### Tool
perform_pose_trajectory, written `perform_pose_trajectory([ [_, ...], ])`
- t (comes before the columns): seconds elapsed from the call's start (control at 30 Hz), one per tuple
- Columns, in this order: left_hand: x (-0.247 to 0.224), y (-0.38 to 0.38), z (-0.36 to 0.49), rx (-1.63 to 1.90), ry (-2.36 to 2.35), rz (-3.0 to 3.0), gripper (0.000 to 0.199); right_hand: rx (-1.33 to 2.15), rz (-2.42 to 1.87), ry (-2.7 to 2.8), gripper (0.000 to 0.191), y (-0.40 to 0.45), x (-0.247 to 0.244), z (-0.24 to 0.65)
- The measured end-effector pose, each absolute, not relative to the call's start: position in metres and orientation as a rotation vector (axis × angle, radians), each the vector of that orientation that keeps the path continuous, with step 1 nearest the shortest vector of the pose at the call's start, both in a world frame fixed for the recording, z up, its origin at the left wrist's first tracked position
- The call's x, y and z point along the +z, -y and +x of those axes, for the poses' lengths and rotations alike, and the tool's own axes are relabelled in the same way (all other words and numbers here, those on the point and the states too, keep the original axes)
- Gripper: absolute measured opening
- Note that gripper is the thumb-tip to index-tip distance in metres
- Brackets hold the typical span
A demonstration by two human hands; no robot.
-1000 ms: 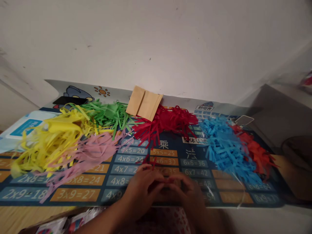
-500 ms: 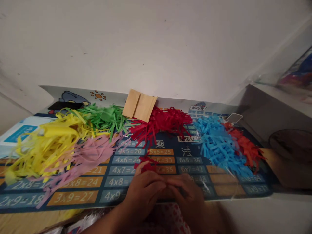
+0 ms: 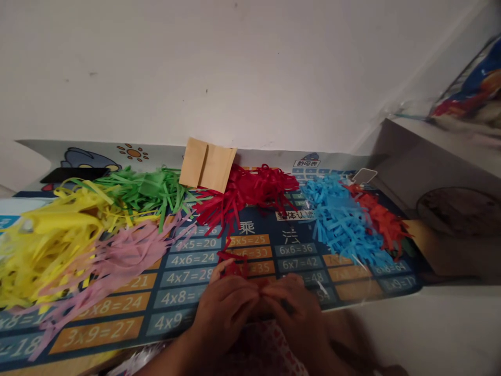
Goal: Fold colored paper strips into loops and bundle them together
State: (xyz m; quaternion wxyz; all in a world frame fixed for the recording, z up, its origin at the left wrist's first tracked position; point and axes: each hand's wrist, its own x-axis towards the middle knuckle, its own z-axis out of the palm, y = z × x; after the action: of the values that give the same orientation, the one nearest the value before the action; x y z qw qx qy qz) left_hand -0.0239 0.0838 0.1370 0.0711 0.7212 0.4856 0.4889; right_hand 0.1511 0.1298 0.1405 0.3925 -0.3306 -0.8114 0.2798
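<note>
My left hand (image 3: 225, 310) is closed, its fingers pinched together at the near edge of the mat. Red paper strips (image 3: 235, 268) stick out past its raised finger. My right hand (image 3: 295, 313) is pinched too, its fingertips meeting those of the left. A bit of the same red paper shows between the fingertips; the rest is hidden by the hands. Beyond them lies a bundle of crimson paper fringe (image 3: 260, 189), partly behind a folded tan paper piece (image 3: 207, 164).
A multiplication-table mat (image 3: 172, 297) covers the table. Left lie yellow (image 3: 66, 230), green (image 3: 152, 188) and pink (image 3: 129, 250) paper fringes; right, blue (image 3: 340, 219) and orange-red (image 3: 381, 222) ones. A dark phone-like slab (image 3: 78, 175) lies back left. A box (image 3: 450, 203) stands right.
The camera view has turned slightly right, so most things sit further left. The two hands stay pinched together with the red paper, with little change in their pose.
</note>
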Motion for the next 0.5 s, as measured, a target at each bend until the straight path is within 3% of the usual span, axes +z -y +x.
perform_pose_trajectory([
  [0.23, 0.128, -0.097, -0.024, 1.348, -1.514, 2.237, 0.010, 0.599, -0.840, 2.077, 0.011, -0.135, 0.144, 0.151],
  [0.5, 0.121, -0.109, -0.022, 1.480, -1.316, 2.367, 0.014, 0.635, -0.970, 1.977, 0.009, -0.138, 0.142, 0.160],
])
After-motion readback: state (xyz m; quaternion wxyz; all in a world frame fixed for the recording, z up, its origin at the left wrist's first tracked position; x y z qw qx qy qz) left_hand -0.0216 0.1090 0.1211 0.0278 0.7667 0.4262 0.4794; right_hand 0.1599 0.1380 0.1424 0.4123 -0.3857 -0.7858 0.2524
